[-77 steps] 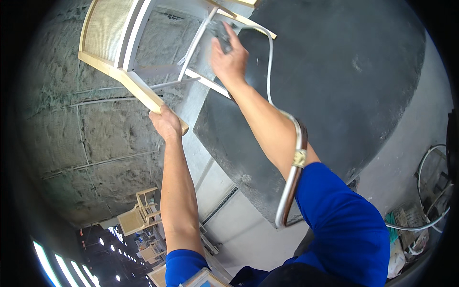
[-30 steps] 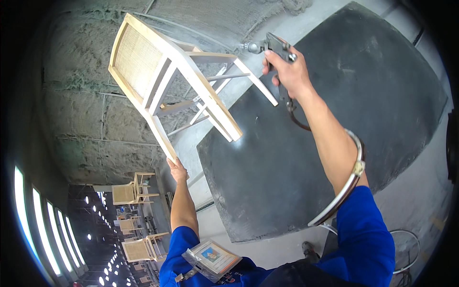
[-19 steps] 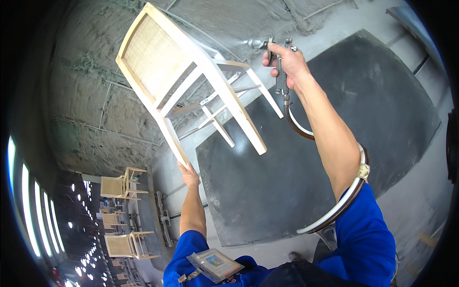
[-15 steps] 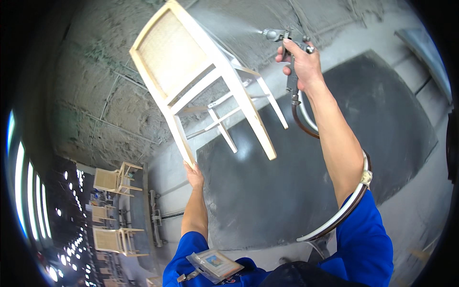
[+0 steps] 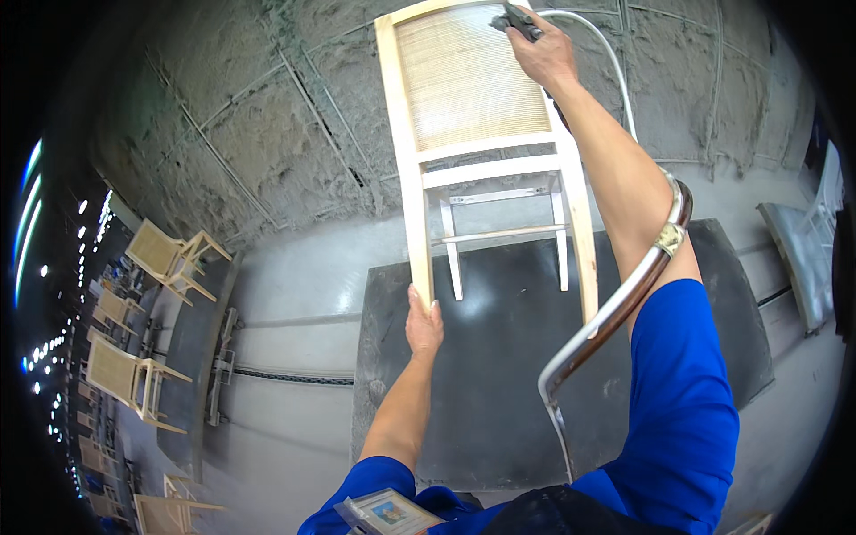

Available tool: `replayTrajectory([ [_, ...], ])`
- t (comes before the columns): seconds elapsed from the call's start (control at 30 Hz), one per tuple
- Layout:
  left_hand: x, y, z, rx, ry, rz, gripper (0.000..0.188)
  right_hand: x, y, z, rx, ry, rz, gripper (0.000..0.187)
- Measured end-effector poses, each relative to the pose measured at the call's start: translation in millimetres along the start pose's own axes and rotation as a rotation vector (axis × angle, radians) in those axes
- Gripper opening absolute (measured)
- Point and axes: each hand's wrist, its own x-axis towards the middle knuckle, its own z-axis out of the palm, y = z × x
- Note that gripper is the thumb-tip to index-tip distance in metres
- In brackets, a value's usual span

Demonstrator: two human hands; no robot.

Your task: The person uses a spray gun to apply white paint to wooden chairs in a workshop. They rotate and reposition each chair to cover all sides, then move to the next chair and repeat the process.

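Here, left hand (image 5: 425,328) round chair leg (image 5: 416,234), board (image 5: 704,294) beneath; wider margin rightward

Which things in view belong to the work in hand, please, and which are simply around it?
Part of the work:
cane-backed chair, held by the left hand
spray gun, in the right hand
white and brown hoses
dark slab below the chair

Just around it:
more wooden chairs, at left
grey panel, at far right

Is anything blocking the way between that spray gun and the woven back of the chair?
Nothing visible stands between the spray gun in the right hand and the woven chair back. The pale hose arcs away to the right, and the left hand holds a chair leg below.
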Motion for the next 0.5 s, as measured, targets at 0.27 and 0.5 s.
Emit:
replayTrajectory([
  [0.27,-3.6,14.4,-4.3,-0.514,-0.411,-0.300,0.083,21.7,-21.1,79.0,-0.308,0.029,-0.123,0.036],
  [0.5,-6.6,27.3,6.0,-0.682,-0.630,-0.393,0.067,-43.2,-125.0,87.2,-0.629,-0.337,-0.154,0.046],
])
